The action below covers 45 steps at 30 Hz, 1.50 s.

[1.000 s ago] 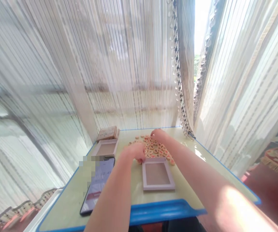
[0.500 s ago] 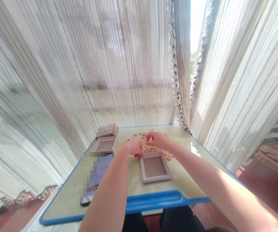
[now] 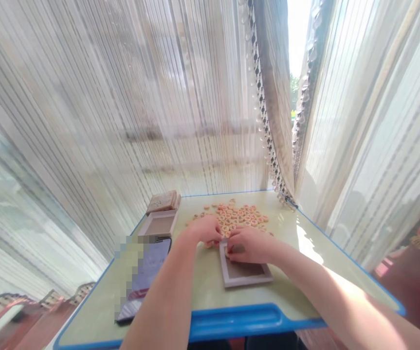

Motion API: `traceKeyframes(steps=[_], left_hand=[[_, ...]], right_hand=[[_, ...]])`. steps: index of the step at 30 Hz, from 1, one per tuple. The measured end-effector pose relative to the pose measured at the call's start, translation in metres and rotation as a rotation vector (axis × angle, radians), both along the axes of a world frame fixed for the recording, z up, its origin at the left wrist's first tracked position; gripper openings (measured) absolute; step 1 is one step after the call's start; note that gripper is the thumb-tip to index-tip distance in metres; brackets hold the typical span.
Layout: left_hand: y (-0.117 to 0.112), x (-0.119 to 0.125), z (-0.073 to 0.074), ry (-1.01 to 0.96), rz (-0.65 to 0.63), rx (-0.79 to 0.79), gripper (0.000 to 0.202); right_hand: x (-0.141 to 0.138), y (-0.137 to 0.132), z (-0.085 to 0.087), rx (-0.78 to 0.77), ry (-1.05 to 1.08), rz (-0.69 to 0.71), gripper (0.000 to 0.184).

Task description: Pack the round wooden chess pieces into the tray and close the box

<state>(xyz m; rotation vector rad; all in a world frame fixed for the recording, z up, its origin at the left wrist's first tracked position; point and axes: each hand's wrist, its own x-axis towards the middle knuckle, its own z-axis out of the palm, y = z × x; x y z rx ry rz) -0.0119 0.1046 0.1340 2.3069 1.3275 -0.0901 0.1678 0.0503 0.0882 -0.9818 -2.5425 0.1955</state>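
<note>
Several small round wooden game pieces [image 3: 239,216] with red marks lie scattered on the pale green table [image 3: 210,291]. A shallow grey box tray [image 3: 246,275] sits in front of them. My right hand [image 3: 250,244] rests over the tray's far left corner, fingers curled together in a pinch; what they hold is hidden. My left hand [image 3: 205,230] is closed just left of the tray's far corner, beside the nearest pieces, knuckles up. The two hands almost touch.
A second grey tray [image 3: 158,225] and a patterned wooden box [image 3: 163,201] stand at the left back. A phone [image 3: 146,279] lies at the left front. Sheer curtains [image 3: 122,97] surround the table, and a blue rim [image 3: 239,318] edges it.
My right hand has come back from the far pile to the near tray's corner. My left hand stayed about where it was. The camera view shifted slightly.
</note>
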Motion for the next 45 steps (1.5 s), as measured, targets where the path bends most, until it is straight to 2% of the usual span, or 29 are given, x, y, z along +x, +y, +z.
traceKeyframes(steps=[8,15,22,29,35,45], left_hand=[[0.0016,0.0044,-0.0016,-0.069,-0.007,-0.147,0.019],[0.0006,0.0021,-0.0006,-0.131,0.031,-0.272,0.014],[0.002,0.0029,-0.0015,-0.151,0.011,-0.352,0.017],[0.0026,0.002,-0.0019,-0.166,-0.013,-0.385,0.02],[0.0035,0.0013,-0.003,-0.186,0.007,-0.359,0.016],[0.0015,0.0015,-0.0032,-0.194,0.052,-0.291,0.013]], right_hand=[[-0.0001,0.0018,-0.0053,0.064,-0.009,-0.08,0.015],[0.0024,-0.0017,-0.0027,0.006,0.026,-0.136,0.018],[0.0019,-0.0001,-0.0052,-0.02,0.029,-0.071,0.018],[0.0035,0.0012,-0.0057,-0.044,0.035,-0.091,0.021],[0.0038,0.001,-0.0055,-0.004,0.026,-0.032,0.015],[0.0017,0.0001,-0.0076,-0.003,0.036,-0.084,0.013]])
